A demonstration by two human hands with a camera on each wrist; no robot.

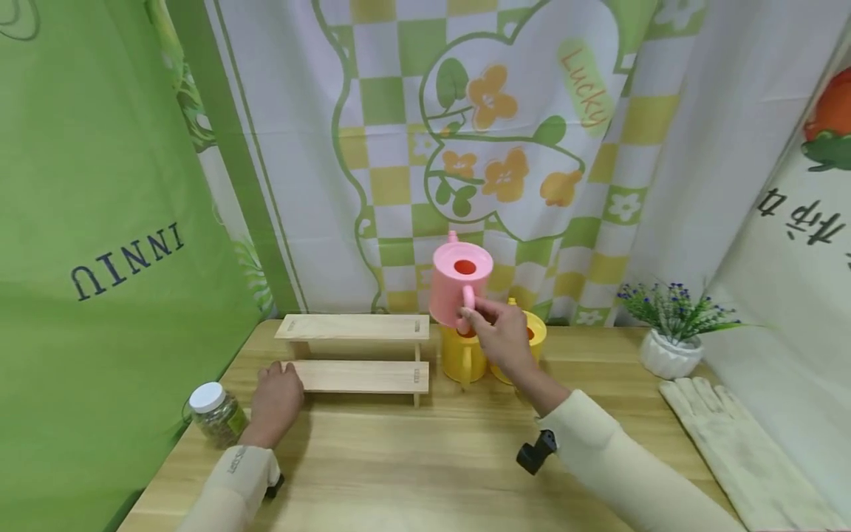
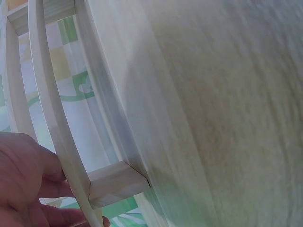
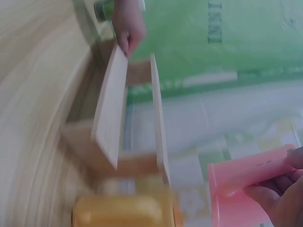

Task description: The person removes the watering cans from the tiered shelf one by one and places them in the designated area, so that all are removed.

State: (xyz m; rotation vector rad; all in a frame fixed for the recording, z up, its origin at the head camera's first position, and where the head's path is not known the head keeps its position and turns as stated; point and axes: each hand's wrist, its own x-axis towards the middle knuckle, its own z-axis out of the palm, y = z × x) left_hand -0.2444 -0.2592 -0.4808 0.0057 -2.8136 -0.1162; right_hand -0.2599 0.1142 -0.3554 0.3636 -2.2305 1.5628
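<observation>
My right hand (image 1: 503, 334) holds a pink watering can (image 1: 447, 290) by its handle. The can is in the air, in front of the curtain and over a yellow watering can (image 1: 454, 363). A second yellow watering can (image 1: 537, 329) is partly hidden behind my right hand. On the left, my left hand (image 1: 276, 399) grips the left end of the lower board of a two-tier wooden stand (image 1: 359, 377). In the left wrist view, my fingers (image 2: 52, 163) curl around the edge of the board (image 2: 64, 137). The right wrist view shows the pink can (image 3: 241, 184) beside the stand.
A jar (image 1: 219, 421) with a white lid stands at the table's left edge, near my left forearm. To the right are a potted plant (image 1: 673, 353) and pale gloves (image 1: 738, 451). A patterned curtain (image 1: 392, 148) hangs behind the wooden table (image 1: 412, 458).
</observation>
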